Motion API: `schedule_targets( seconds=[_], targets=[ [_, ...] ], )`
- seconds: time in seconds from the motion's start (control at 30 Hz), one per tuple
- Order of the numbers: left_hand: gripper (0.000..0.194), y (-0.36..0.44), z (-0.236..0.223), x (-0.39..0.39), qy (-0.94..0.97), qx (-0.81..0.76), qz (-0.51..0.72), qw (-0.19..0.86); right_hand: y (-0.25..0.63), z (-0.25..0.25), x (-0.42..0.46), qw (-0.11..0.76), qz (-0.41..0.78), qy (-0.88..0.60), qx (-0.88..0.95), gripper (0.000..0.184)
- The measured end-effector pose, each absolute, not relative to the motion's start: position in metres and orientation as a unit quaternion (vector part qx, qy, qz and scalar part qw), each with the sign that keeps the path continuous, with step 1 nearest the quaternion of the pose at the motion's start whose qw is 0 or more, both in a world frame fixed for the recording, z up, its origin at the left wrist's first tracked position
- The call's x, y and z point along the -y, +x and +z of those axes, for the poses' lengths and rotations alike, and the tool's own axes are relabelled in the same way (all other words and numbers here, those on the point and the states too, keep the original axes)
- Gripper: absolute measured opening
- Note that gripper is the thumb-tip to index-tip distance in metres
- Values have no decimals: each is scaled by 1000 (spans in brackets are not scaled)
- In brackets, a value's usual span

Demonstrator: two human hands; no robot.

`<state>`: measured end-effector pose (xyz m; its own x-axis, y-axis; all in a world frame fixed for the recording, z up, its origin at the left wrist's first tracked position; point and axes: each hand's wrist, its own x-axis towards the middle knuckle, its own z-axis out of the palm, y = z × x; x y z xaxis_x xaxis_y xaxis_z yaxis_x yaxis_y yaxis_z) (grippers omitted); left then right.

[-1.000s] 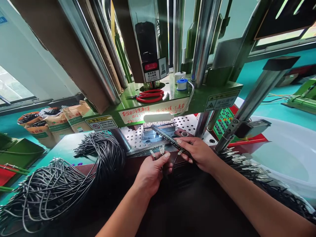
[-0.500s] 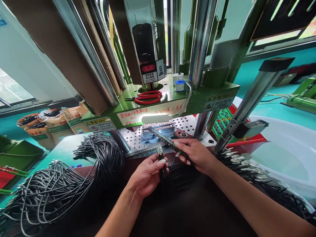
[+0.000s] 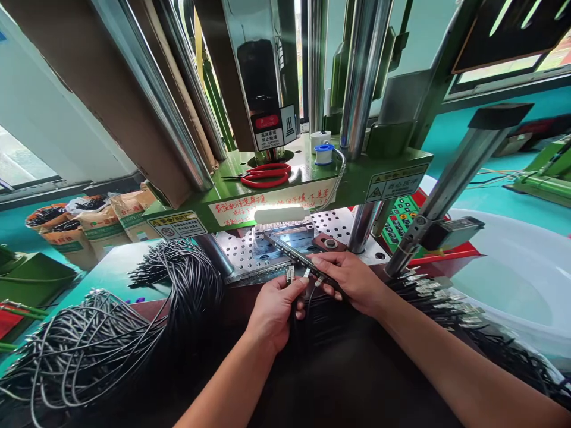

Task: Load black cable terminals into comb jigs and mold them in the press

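Note:
My left hand [image 3: 272, 309] is closed around several black cables, their metal connector ends [image 3: 291, 273] sticking up above my fingers. My right hand [image 3: 352, 279] grips a long dark slotted bar [image 3: 289, 252] that slants up and left toward the perforated steel plate [image 3: 243, 255] of the green press. One connector sits at the bar's near end by my right fingertips. Both hands are just in front of the press bed, almost touching each other.
A big bundle of black cables [image 3: 111, 333] lies at the left, more finished cables [image 3: 446, 297] at the right beside a white tub [image 3: 513, 267]. Red scissors [image 3: 267, 174] and tape rolls [image 3: 323, 153] rest on the green press platen [image 3: 357, 178]. Brown sacks [image 3: 84, 226] stand far left.
My left hand shifted its cable ends up and right, closer to the bar's near end. My right hand and the bar drifted slightly left.

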<state>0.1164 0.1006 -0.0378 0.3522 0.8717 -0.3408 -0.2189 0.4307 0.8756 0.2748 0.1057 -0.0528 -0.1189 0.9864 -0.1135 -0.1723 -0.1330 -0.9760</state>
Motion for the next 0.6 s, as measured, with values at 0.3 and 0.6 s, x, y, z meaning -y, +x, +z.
schedule_targets(
  seconds=[0.3,0.6],
  targets=[
    [28,116,-36,-99,387,-442,367,721,274,-54,-105,473,595,-457,463,45],
    [28,120,-40,-100,367,-455,375,719,275,-54,-104,459,567,-487,480,48]
  ],
)
